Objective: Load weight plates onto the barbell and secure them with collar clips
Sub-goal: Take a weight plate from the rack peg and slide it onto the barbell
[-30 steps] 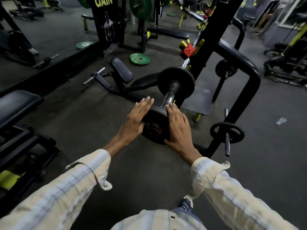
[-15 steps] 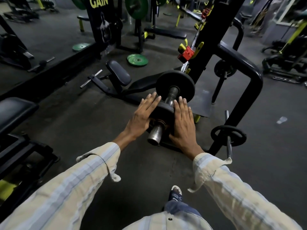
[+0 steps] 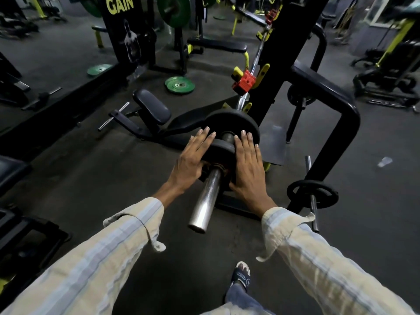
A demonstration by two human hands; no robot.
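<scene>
A chrome barbell sleeve [image 3: 205, 201] points toward me, its bare end sticking out near the middle of the view. A small black weight plate [image 3: 221, 145] sits on the sleeve, close behind a larger black plate [image 3: 231, 122] further along. My left hand [image 3: 191, 159] presses flat against the small plate's left side, fingers straight. My right hand [image 3: 248, 169] presses flat on its right side in the same way. A red collar clip [image 3: 244, 83] sits further up the bar by the rack's yellow hook.
The black rack upright [image 3: 286, 53] and its curved frame [image 3: 336, 123] stand right of the bar, with a black plate on a storage peg [image 3: 312, 196]. Green plates [image 3: 179, 85] lie on the floor behind a low padded bench [image 3: 152, 108]. My sandalled foot [image 3: 242, 275] is below.
The small plate has slid along the sleeve away from me toward the larger plate, pushed by both flat hands. More bare sleeve now shows on my side.
</scene>
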